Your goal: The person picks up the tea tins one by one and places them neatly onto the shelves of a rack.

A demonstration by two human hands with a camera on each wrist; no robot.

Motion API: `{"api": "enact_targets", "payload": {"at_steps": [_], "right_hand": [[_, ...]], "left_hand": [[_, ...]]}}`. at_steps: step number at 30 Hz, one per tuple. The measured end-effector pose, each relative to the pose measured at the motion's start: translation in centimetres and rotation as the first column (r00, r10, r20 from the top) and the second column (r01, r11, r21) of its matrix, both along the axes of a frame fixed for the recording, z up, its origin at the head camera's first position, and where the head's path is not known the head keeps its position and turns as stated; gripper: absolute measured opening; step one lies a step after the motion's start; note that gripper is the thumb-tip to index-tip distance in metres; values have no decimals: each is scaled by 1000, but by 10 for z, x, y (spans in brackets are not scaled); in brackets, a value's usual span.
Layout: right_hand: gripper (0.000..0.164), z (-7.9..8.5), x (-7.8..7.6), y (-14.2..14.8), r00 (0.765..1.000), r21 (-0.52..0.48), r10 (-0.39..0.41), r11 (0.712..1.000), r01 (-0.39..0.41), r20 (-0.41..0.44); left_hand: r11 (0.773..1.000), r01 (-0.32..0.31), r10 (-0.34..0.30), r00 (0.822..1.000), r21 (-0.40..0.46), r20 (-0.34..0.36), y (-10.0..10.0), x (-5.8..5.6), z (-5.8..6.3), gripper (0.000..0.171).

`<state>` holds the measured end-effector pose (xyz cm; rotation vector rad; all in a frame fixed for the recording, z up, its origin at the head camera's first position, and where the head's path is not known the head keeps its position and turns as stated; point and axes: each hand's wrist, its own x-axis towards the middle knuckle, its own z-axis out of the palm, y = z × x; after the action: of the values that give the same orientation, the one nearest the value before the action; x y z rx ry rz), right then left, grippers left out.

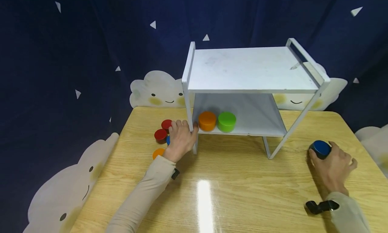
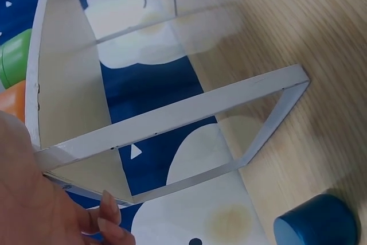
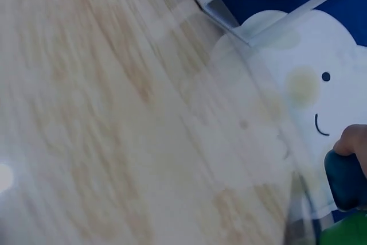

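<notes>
My left hand [image 1: 181,138] grips the lower left post of a white two-tier shelf [image 1: 251,69], its thumb on the inner side. On the lower tier, an orange cylinder [image 1: 207,121] and a lime-green cylinder [image 1: 227,122] stand side by side near that post. Far to the right, my right hand [image 1: 333,165] pinches a dark blue cylinder [image 1: 320,149] between thumb and fingers; in the right wrist view this blue cylinder [image 3: 345,182] shows at the right edge. Whether it touches the table is hard to tell.
Left of the shelf lie two red cylinders [image 1: 160,136], an orange one [image 1: 158,153] and a blue one [image 2: 318,222], partly hidden by my left hand in the head view. A green object [image 3: 347,230] shows low in the right wrist view. Behind the wooden table [image 1: 242,185] hangs a navy curtain [image 1: 242,17].
</notes>
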<state>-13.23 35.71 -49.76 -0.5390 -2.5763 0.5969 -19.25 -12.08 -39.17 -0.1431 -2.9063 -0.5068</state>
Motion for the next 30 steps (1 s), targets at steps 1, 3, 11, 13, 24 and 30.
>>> {"api": "enact_targets", "payload": {"at_steps": [1,3,11,13,24,30], "right_hand": [[75,1,1,-1,1000,6,6,1000,-5,-17],[75,5,2,-5,998,26,23,999,-22,-57],[67,18,5,-22,956,122,137,987,-108,-259],[66,20,6,-27,953,134,149,984,-116,-265],[70,40,27,-61,970,30,190,982,-187,-151],[72,46,37,-75,961,32,219,976,-217,-168]], "left_hand": [[1000,-2,2,1000,5,-1,0,0,0,50],[1000,-2,2,1000,11,1,0,-1,0,50],[999,-2,3,1000,-32,10,-2,-1,3,52],[999,-1,2,1000,-39,15,-3,-1,3,52],[1000,19,-19,999,-9,41,-3,1,2,53],[1000,22,-21,998,-13,55,-2,1,3,53]]}}
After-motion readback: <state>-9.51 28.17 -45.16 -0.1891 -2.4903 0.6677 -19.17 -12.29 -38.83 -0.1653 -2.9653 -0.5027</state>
